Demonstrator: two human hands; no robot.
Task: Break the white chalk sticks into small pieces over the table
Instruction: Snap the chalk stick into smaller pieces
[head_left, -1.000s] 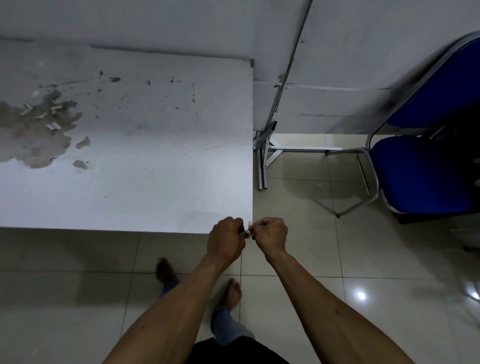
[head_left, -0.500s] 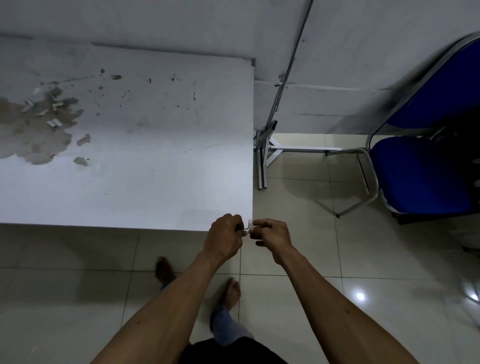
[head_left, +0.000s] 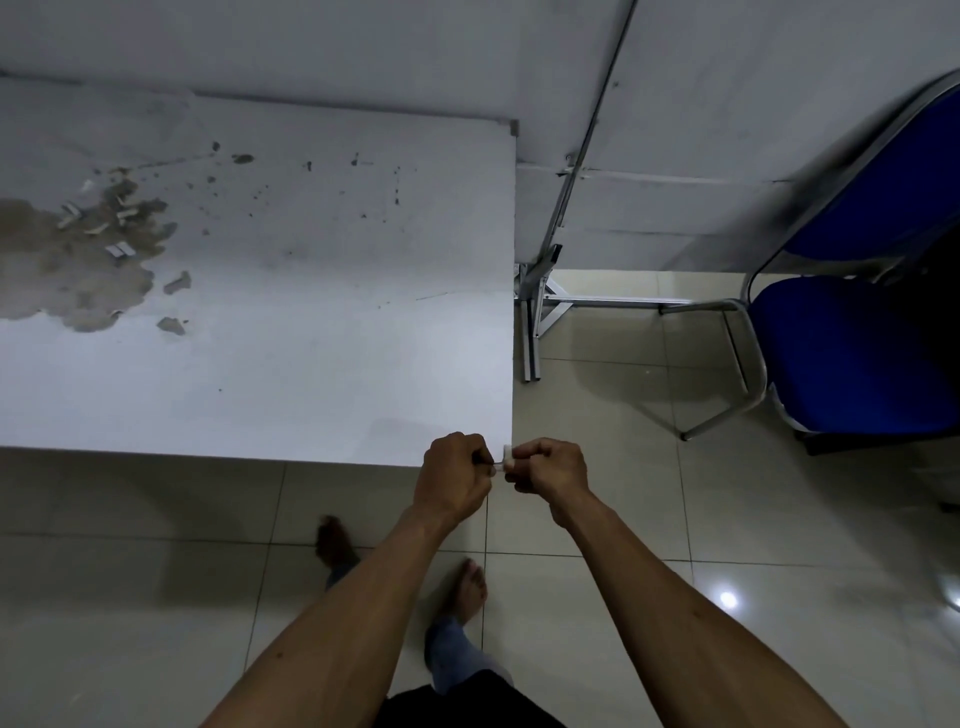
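A short white chalk stick (head_left: 503, 459) is pinched between my two fists at the near right corner of the white table (head_left: 311, 322). My left hand (head_left: 457, 480) is closed around its left end and my right hand (head_left: 550, 470) around its right end. Only a small bit of chalk shows between the fingers. Several small white chalk pieces (head_left: 118, 251) lie far off on the table's left side, on a brown worn patch (head_left: 67, 270).
A blue chair (head_left: 852, 353) with a metal frame stands to the right on the tiled floor. A metal stand (head_left: 540, 306) leans by the wall behind the table's right edge. My bare feet (head_left: 467, 587) are below the hands.
My right hand closed back up against the left hand after briefly loosening its fingers. Both hands stay at the table's near right corner.
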